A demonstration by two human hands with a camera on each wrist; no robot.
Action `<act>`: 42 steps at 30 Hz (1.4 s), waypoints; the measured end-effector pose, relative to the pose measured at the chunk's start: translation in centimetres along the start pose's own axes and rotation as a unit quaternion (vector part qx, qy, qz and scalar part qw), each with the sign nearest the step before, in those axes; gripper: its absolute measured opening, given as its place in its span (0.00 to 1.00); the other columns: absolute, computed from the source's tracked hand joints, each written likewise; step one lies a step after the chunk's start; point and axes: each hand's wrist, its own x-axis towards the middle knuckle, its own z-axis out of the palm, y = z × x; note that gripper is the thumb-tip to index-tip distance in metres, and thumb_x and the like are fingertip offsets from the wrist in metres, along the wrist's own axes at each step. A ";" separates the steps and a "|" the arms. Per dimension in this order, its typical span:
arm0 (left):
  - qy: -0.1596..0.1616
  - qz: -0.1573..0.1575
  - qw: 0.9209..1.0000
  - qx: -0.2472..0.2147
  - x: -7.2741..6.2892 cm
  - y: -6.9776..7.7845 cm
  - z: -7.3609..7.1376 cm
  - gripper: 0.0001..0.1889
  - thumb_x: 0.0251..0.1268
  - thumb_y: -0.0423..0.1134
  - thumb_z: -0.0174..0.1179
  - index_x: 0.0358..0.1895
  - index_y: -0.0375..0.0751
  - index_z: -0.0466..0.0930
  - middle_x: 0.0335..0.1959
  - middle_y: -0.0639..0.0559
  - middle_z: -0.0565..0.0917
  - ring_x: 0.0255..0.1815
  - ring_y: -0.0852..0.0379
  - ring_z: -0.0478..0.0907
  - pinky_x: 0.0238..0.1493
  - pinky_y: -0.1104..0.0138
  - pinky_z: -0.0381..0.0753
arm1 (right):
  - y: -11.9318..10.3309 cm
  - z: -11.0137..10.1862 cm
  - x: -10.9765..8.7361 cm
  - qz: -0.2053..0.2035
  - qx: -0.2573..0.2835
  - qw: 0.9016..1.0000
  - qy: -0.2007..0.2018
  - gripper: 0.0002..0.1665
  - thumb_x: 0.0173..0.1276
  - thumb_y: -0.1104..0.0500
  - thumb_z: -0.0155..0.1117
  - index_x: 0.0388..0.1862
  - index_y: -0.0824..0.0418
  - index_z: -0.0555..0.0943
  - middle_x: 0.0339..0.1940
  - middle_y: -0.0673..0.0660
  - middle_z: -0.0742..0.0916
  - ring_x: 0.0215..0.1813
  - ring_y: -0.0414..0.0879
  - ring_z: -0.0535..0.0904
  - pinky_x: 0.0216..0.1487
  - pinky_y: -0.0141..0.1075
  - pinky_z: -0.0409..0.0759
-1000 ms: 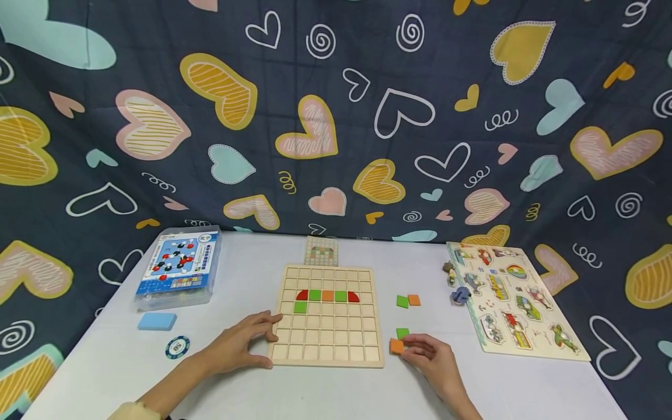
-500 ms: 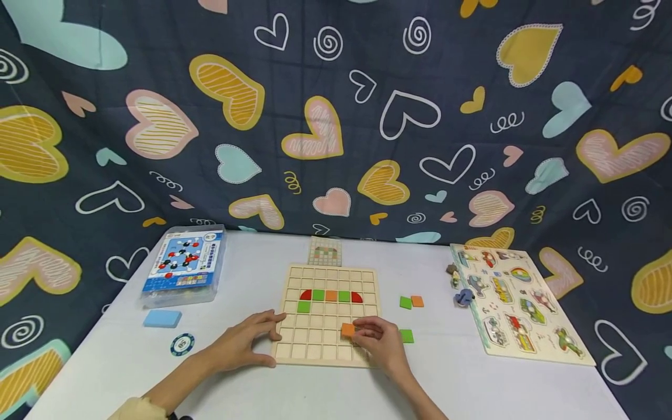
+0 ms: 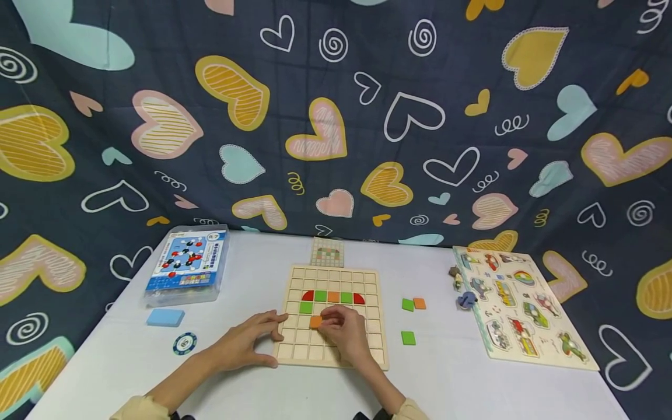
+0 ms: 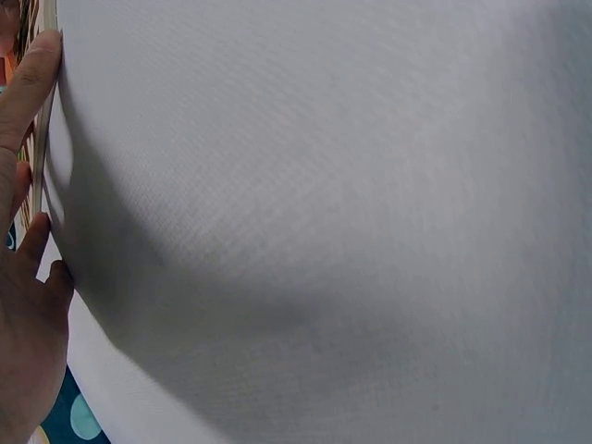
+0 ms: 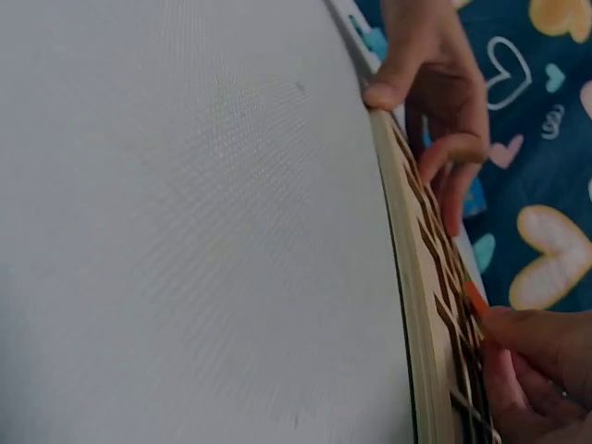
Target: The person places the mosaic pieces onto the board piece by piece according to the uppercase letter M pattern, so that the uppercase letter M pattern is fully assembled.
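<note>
In the head view, a wooden grid board (image 3: 380, 326) lies on the white table. My right hand (image 3: 349, 337) pinches an orange square tile (image 3: 315, 322) over its middle cells, just below a green tile (image 3: 305, 307). Whether that tile is seated cannot be seen. Above it runs a row of red rounded end pieces, two green squares and an orange square (image 3: 333, 297). My left hand (image 3: 247, 344) rests at the board's left edge, its thumb by the near corner and its fingers spread. The right wrist view shows the orange tile (image 5: 476, 300) tilted between thumb and fingers.
A small pattern card (image 3: 328, 256) lies behind the board. Right of it are two loose green tiles (image 3: 408, 338) and an orange one (image 3: 419, 303). Farther right is a picture puzzle (image 3: 525, 309) with small figures (image 3: 466, 300). A plastic box (image 3: 184, 262), blue block (image 3: 165, 318) and chip (image 3: 185, 343) sit left.
My right hand has carried the orange tile from the table right of the board leftward, over the board's middle. My left hand has stayed at the board's edge. The view has shifted slightly.
</note>
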 end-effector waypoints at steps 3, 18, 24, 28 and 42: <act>-0.001 0.004 1.000 -0.001 0.1 0.0 0.1 0.17 0.48 0.58 0.68 0.37 0.57 0.76 0.69 0.47 0.69 0.70 0.37 0.59 0.60 0.38 0.66 | -0.2 0.5 0.3 -0.010 -0.020 1.000 0.000 0.12 0.52 0.75 0.71 0.38 0.72 0.82 0.34 0.64 0.87 0.34 0.50 0.85 0.35 0.27 0.83; 0.002 0.018 1.000 0.000 0.6 -0.3 0.2 0.17 0.48 0.59 0.68 0.38 0.58 0.76 0.69 0.48 0.69 0.70 0.36 0.59 0.60 0.38 0.66 | -0.9 0.7 0.8 -0.003 -0.009 1.000 -0.017 0.13 0.53 0.74 0.71 0.39 0.73 0.81 0.37 0.64 0.87 0.36 0.51 0.86 0.37 0.28 0.82; 0.004 0.015 1.000 0.007 0.7 -0.2 0.2 0.18 0.48 0.59 0.68 0.37 0.58 0.75 0.69 0.48 0.69 0.70 0.37 0.59 0.61 0.39 0.66 | -1.0 -3.0 0.2 0.014 0.020 1.000 -0.018 0.14 0.57 0.72 0.69 0.43 0.73 0.80 0.42 0.67 0.86 0.42 0.56 0.85 0.42 0.30 0.83; 0.008 0.019 1.000 0.010 0.6 -0.2 0.2 0.18 0.47 0.59 0.68 0.37 0.58 0.75 0.69 0.48 0.69 0.70 0.37 0.60 0.61 0.40 0.66 | -0.5 -6.9 -0.8 0.031 0.004 0.999 -0.001 0.14 0.58 0.71 0.69 0.44 0.71 0.81 0.43 0.67 0.86 0.43 0.55 0.84 0.44 0.31 0.82; 0.012 0.013 1.000 0.002 0.1 -0.1 0.3 0.17 0.47 0.59 0.68 0.36 0.59 0.75 0.68 0.47 0.69 0.70 0.36 0.60 0.60 0.38 0.65 | 3.8 -19.4 -4.5 0.053 -0.175 0.980 -0.078 0.20 0.54 0.64 0.74 0.46 0.64 0.81 0.37 0.56 0.84 0.34 0.38 0.77 0.33 0.29 0.78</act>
